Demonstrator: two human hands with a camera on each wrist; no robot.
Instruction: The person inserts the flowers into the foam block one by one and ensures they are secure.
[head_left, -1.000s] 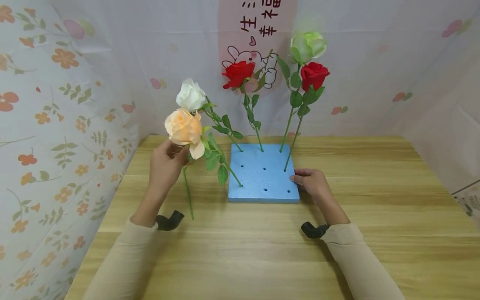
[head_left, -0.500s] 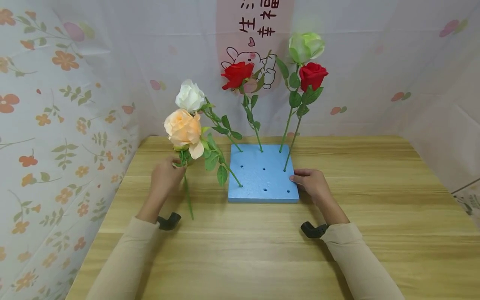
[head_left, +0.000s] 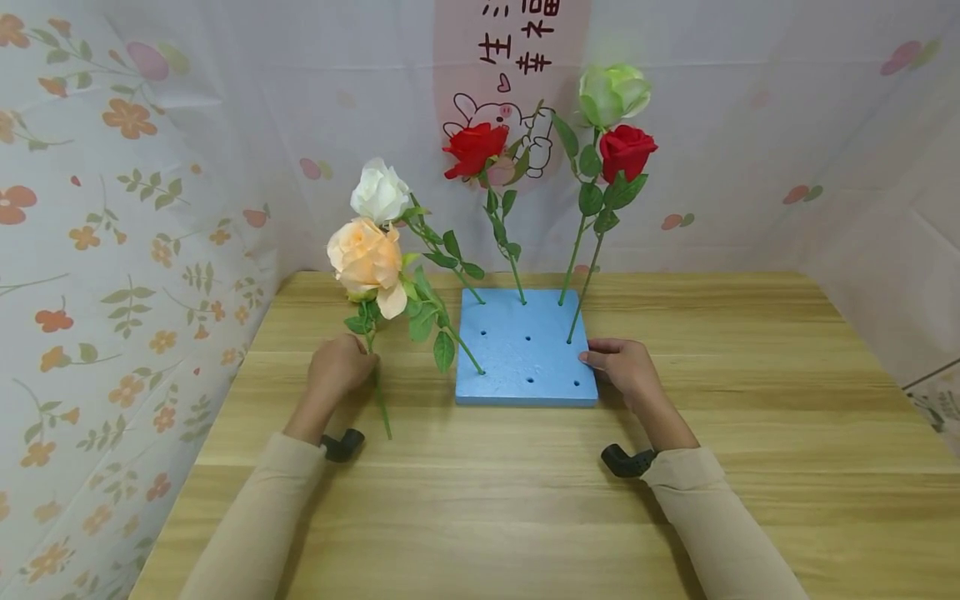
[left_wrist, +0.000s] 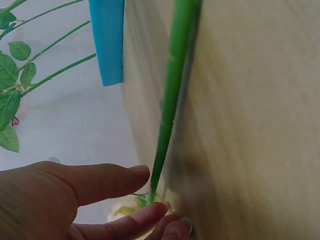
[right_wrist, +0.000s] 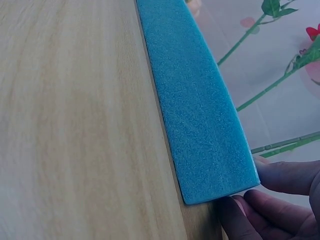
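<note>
My left hand (head_left: 341, 365) is at the green stem of a rose (head_left: 382, 404) left of a light blue foam board (head_left: 506, 358). Its thumb and fingers stand on either side of that stem in the left wrist view, pinching it lightly. A peach rose bloom (head_left: 366, 257) and a white rose (head_left: 379, 193) are above this hand; their overlap hides which bloom the stem bears. My right hand (head_left: 628, 367) grips the board's right edge, thumb on top and fingers below.
Several stems stand in the board's holes, among them a red rose (head_left: 476, 150), a second red rose (head_left: 628, 152) and a pale green rose (head_left: 615, 94). Several other holes show no stem. The wooden table (head_left: 480, 517) meets printed cloth (head_left: 720, 167) behind.
My left hand has moved down from just beneath the peach bloom to lower on the stem, uncovering leaves. The stem's lower end has shifted slightly right. My right hand has stayed on the board.
</note>
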